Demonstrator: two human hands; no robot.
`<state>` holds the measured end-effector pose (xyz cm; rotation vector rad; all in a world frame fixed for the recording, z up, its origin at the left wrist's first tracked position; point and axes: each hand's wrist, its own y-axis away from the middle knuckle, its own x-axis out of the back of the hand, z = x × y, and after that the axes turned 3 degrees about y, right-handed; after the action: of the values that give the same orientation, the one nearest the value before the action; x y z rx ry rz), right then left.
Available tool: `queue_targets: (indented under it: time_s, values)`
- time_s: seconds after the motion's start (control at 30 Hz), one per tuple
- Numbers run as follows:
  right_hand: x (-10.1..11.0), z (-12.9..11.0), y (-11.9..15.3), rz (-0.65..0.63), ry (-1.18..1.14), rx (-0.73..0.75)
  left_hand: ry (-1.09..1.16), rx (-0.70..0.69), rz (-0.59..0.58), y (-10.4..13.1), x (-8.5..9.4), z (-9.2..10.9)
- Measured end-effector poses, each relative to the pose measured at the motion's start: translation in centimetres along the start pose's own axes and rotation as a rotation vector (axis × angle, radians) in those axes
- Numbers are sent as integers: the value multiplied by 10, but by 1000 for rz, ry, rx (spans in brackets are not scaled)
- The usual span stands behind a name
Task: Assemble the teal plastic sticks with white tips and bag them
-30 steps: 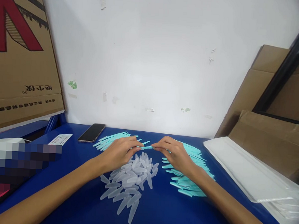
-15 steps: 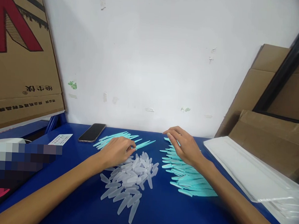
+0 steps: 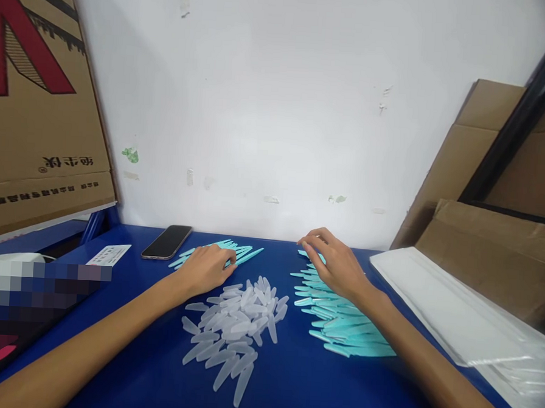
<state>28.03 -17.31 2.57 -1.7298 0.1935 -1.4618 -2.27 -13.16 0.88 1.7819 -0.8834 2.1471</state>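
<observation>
My left hand (image 3: 209, 267) is closed in a pinch at the back of the blue table, over a small pile of slim turquoise sticks (image 3: 228, 245). A turquoise stick (image 3: 251, 256) reaches right from its fingertips. My right hand (image 3: 336, 261) is bent over the far end of a larger turquoise stack (image 3: 326, 307), thumb and fingertips drawn together; what they hold, if anything, is hidden. Between the hands, nearer to me, lies a loose heap of translucent, tapered plastic caps (image 3: 243, 318).
A phone (image 3: 167, 242) and a printed card (image 3: 109, 254) lie at the back left. White plastic sheets or bags (image 3: 436, 304) line the right side. Cardboard (image 3: 493, 258) leans beyond them. A large carton (image 3: 48, 125) stands left, and a white wall (image 3: 268, 106) closes the back.
My left hand has moved left, away from the translucent caps, and the turquoise stick at its fingers has shifted left with it. The right hand has barely moved.
</observation>
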Motion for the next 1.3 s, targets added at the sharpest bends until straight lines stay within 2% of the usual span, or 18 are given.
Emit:
queue_targets:
  time_s: [0.13,0.27,0.43,0.6,0.73,0.93,1.3]
  values:
    - [-10,14,3,-87,157,-24,-8,7,-1,1,2,-1]
    - [-21,28,9,-176,298,-38,8,-9,-11,3,12,0]
    - [-26,39,17,-337,332,-132,222,-74,-142,7,27,1]
    - [-24,40,16,-525,328,-222,332,-95,-270,8,28,0]
    - [-23,41,13,-559,337,-232,327,-63,-323,8,26,1]
    - [-24,45,11,-579,338,-254,306,-40,-319,8,24,4]
    - [-24,47,11,-581,324,-313,337,3,-350,8,19,-2]
